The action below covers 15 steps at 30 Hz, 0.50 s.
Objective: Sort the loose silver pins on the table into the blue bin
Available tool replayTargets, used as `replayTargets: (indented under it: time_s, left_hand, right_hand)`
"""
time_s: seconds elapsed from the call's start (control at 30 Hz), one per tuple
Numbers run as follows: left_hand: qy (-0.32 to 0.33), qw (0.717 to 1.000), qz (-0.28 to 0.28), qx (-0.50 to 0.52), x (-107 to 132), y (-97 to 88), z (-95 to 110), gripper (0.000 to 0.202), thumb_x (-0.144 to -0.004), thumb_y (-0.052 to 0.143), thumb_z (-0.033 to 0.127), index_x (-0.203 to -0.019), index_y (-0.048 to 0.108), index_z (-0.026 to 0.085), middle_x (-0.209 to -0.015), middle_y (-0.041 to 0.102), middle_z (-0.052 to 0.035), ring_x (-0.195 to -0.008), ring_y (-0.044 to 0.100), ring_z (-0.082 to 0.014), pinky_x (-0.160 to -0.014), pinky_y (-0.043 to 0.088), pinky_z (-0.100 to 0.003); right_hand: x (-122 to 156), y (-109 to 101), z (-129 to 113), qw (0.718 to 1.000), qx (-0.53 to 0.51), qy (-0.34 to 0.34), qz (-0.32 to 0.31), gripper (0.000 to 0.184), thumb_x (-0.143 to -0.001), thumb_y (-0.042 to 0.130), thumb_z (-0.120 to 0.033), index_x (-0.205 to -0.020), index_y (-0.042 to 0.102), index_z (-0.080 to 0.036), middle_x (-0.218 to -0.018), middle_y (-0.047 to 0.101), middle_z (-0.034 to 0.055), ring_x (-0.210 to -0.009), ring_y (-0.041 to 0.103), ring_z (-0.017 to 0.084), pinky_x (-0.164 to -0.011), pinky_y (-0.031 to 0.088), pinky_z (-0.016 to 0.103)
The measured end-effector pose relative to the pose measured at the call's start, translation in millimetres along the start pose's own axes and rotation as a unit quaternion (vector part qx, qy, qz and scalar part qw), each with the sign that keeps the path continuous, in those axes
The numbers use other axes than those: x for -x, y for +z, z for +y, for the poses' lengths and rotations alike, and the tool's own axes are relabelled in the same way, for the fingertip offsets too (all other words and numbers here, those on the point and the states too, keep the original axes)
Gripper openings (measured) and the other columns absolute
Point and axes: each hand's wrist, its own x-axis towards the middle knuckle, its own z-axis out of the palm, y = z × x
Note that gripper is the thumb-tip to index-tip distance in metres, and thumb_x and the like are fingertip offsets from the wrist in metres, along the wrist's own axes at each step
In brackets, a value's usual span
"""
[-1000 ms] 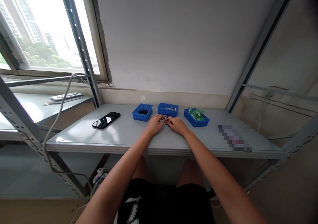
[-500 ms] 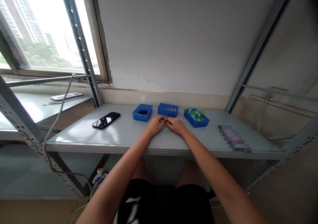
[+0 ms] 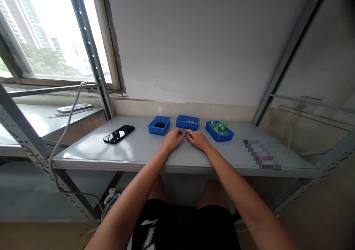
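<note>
My left hand rests on the grey tabletop, its fingers curled in a pinch. Close beside it, my right hand is bent the same way, fingertips facing the left ones across a narrow gap. Small silvery metal pieces lie at and between the fingertips; they are too small to name, and the fingers partly hide them. Just beyond the hands stands a blue bin with thin silvery metal pieces. Left of it, another blue bin holds small black parts. On the right, a third blue bin contains green packets.
A black phone lies on the left of the table. A blurred-out flat item is at the right. Metal shelf posts frame both sides, and a pale cable hangs at the left. A wall closes off the back.
My fingertips have drawn slightly apart, the right hand's moving a little to the right. More of the silvery pieces between them now shows. The bins and phone stay in place.
</note>
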Motion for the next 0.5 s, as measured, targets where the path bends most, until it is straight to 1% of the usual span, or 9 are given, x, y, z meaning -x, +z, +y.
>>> replayTargets:
  time_s: [0.13, 0.27, 0.5]
  left_hand:
    - [0.006, 1.000, 0.007, 0.000, 0.3, -0.5, 0.4, 0.013, -0.083, 0.051, 0.025, -0.088, 0.061, 0.018, -0.086, 0.064, -0.0048, -0.078, 0.058, -0.0174, -0.072, 0.046, -0.028]
    - [0.009, 1.000, 0.002, 0.002, 0.2, -0.6, 0.2, 0.017, -0.084, 0.050, 0.026, -0.092, 0.062, 0.017, -0.089, 0.065, -0.0056, -0.078, 0.058, -0.0173, -0.073, 0.046, -0.028]
    - [0.021, 1.000, -0.018, 0.010, -1.1, 2.6, -4.3, 0.017, -0.085, 0.051, 0.027, -0.089, 0.065, 0.017, -0.086, 0.064, -0.0050, -0.076, 0.059, -0.0174, -0.074, 0.047, -0.029]
  right_hand:
    - [0.1, 0.4, 0.6, 1.000, 0.009, 0.002, -0.008, 0.023, -0.093, 0.040, -0.029, -0.107, 0.056, -0.021, -0.098, 0.069, 0.0058, -0.087, 0.064, 0.018, -0.071, 0.039, 0.024]
    - [0.3, 0.0, 0.7, 1.000, 0.013, 0.009, -0.006, 0.022, -0.094, 0.038, -0.027, -0.107, 0.056, -0.021, -0.099, 0.069, 0.0055, -0.088, 0.064, 0.018, -0.070, 0.039, 0.023]
    - [-0.9, 1.0, 2.6, 0.999, 0.012, 0.025, 0.015, 0.024, -0.095, 0.036, -0.029, -0.112, 0.052, -0.021, -0.098, 0.069, 0.0044, -0.087, 0.065, 0.019, -0.069, 0.039, 0.024]
